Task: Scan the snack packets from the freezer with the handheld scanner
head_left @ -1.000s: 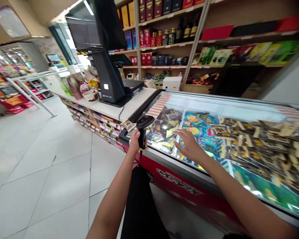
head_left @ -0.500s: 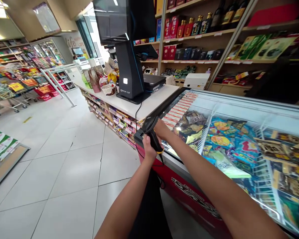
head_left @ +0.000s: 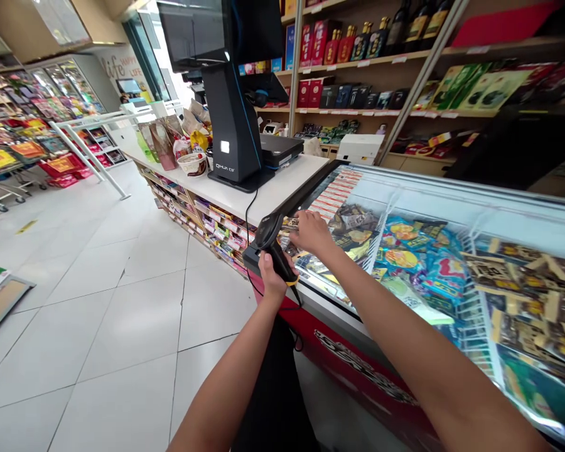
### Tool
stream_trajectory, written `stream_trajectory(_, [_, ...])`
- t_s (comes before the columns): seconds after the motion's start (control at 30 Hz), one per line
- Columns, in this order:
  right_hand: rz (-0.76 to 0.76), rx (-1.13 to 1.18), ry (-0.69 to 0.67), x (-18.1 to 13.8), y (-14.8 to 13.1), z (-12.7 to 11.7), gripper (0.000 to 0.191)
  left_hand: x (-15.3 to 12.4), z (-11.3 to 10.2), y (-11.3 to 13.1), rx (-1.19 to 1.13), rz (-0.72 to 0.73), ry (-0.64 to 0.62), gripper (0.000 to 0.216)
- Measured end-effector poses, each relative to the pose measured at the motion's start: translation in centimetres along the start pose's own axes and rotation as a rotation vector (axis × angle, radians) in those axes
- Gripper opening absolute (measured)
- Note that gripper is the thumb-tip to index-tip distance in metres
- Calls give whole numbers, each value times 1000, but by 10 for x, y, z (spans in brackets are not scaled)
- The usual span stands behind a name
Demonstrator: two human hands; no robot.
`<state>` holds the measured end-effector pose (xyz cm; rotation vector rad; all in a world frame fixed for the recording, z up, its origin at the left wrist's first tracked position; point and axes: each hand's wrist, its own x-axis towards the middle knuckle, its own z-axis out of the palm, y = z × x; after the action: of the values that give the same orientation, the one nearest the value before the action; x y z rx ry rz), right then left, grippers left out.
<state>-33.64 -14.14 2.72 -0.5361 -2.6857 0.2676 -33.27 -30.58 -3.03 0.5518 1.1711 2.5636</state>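
My left hand (head_left: 274, 276) is wrapped round the handle of a black barcode scanner (head_left: 269, 233) with yellow trim. The scanner's head points up and away from me, and its cable hangs from the base of the handle. Just right of the scanner is my right hand (head_left: 312, 231), apart from it, with bent fingers spaced apart and nothing seen in them. It is over the near left corner of a glass-topped chest freezer (head_left: 306, 323); whether it touches the glass I cannot tell. Packaged goods (head_left: 405, 248) lie in wire-divided sections under the glass.
A white counter (head_left: 292, 182) bears a black checkout terminal (head_left: 230, 125), a bowl (head_left: 192, 164) and several bags. Shelves of bottles and boxes (head_left: 348, 94) stand behind. Tiled floor (head_left: 122, 314) lies to the left, with shopping carts (head_left: 9, 163) farther off.
My right hand has come away from the scanner to its right. The scanner stays in my left hand. The view has shifted slightly, so the surroundings sit farther left.
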Motion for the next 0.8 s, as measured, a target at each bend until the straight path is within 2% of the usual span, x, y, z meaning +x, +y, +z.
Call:
stream_trajectory(0.1, [100, 180, 121, -7, 21, -10, 45, -1, 2, 6, 7, -3, -15, 73])
stream_trajectory(0.17, [221, 521, 181, -17, 40, -22, 43, 0, 1, 12, 39, -31, -66, 72])
stream_trajectory(0.3, [475, 1354, 160, -64, 82, -60, 38, 6, 0, 25, 124, -174, -244, 73])
stream_trajectory(0.37, [539, 1555, 186, -96, 101, -82, 39, 8, 6, 30, 141, -245, -303, 73])
stream_trajectory(0.47, [614, 1608, 293, -142, 124, -110, 40, 1, 28, 30, 123, -327, -403, 75])
stream_trajectory(0.57, [660, 1631, 390, -174, 141, -125, 29, -21, 60, 20, 74, -401, -519, 78])
stream_trajectory(0.63, [676, 1675, 441, -187, 150, -128, 26, -43, 80, 10, 56, -445, -593, 79])
stream_trajectory(0.7, [688, 1706, 492, -195, 157, -126, 31, -64, 94, 1, 60, -491, -680, 81])
stream_trajectory(0.8, [700, 1696, 571, -198, 164, -119, 44, -87, 102, -6, 108, -551, -813, 79])
